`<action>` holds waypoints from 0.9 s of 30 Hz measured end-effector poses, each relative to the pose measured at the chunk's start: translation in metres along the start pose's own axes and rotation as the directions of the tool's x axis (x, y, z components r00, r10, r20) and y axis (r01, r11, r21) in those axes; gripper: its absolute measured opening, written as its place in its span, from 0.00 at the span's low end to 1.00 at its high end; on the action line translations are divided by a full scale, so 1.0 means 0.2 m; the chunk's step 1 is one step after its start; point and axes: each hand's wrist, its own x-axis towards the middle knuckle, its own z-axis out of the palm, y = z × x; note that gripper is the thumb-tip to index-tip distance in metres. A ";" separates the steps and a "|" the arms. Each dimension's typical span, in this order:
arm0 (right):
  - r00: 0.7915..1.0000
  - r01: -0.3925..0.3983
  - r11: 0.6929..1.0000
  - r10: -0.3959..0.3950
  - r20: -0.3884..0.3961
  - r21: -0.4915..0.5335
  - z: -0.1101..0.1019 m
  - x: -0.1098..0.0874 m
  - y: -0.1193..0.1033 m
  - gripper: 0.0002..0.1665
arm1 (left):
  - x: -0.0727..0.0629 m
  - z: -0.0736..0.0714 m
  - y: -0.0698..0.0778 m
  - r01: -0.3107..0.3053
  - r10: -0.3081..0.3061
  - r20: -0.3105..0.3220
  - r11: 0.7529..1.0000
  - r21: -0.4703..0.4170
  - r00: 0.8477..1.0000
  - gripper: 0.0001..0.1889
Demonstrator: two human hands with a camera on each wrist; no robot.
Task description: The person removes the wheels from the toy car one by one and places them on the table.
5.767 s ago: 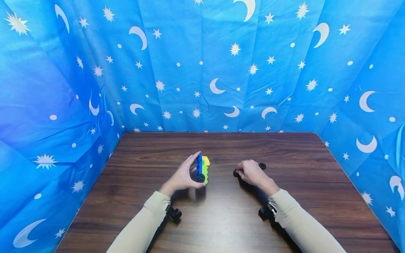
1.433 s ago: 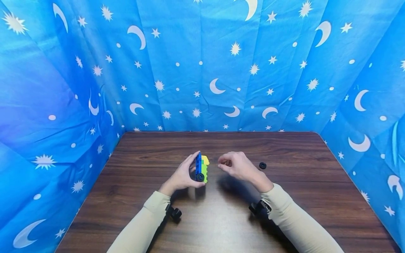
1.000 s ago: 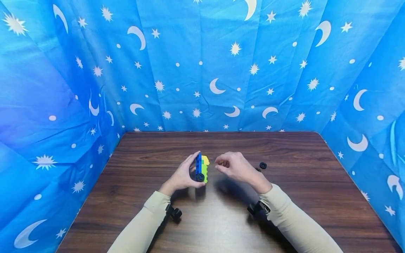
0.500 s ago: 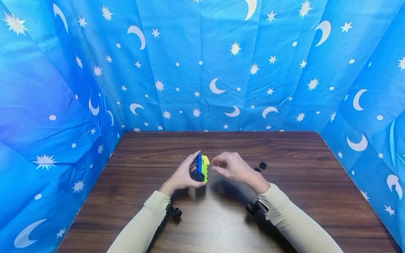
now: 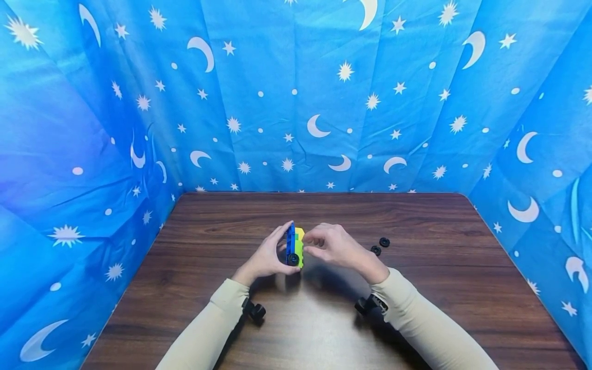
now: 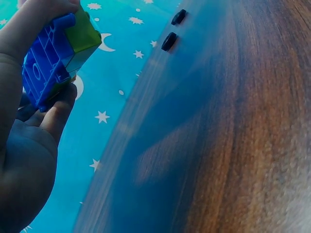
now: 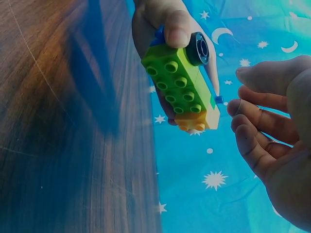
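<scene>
My left hand (image 5: pixel 264 259) grips a toy brick car (image 5: pixel 299 252) above the table, thumb at its near end and fingers at the far end. In the right wrist view the car has studded green bricks (image 7: pixel 182 87), a yellow brick (image 7: pixel 190 121) and a blue base. A black wheel (image 7: pixel 199 48) sits on its side near the thumb; farther along, a blue peg (image 7: pixel 219 99) sticks out bare. My right hand (image 5: pixel 339 249) hovers at the car's right side, fingers loosely bent and nothing between them, its fingertips overlapping the car in the head view.
Two loose black wheels (image 5: pixel 384 242) (image 5: pixel 375 251) lie close together on the brown wooden table (image 5: pixel 425 221), right of the right hand. A blue curtain (image 5: pixel 277 113) with moons and stars surrounds the table's back and sides.
My right hand was down at a black wheel on the table, then lifted and moved left up to the car. The nearer loose wheel has come into sight. The left hand stays put.
</scene>
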 end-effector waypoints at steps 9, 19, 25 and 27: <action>0.999 0.016 1.000 -0.016 0.030 0.012 0.00 0.01 -0.02 0.14 | 0.00 0.00 0.00 -0.019 0.019 -0.011 1.000 0.007 1.000 0.59; 0.998 0.063 0.998 -0.063 0.016 0.013 0.02 0.03 -0.03 0.12 | 0.00 0.00 0.01 0.007 -0.007 0.009 1.000 -0.010 1.000 0.59; 0.995 0.099 0.995 -0.099 0.005 0.025 0.03 0.03 -0.04 0.11 | 0.00 0.00 0.05 0.031 -0.032 0.037 0.999 0.027 0.999 0.59; 0.995 0.094 0.995 -0.095 0.009 0.028 0.03 0.03 -0.04 0.11 | -0.01 -0.01 0.10 0.027 -0.029 0.043 0.999 0.038 0.999 0.59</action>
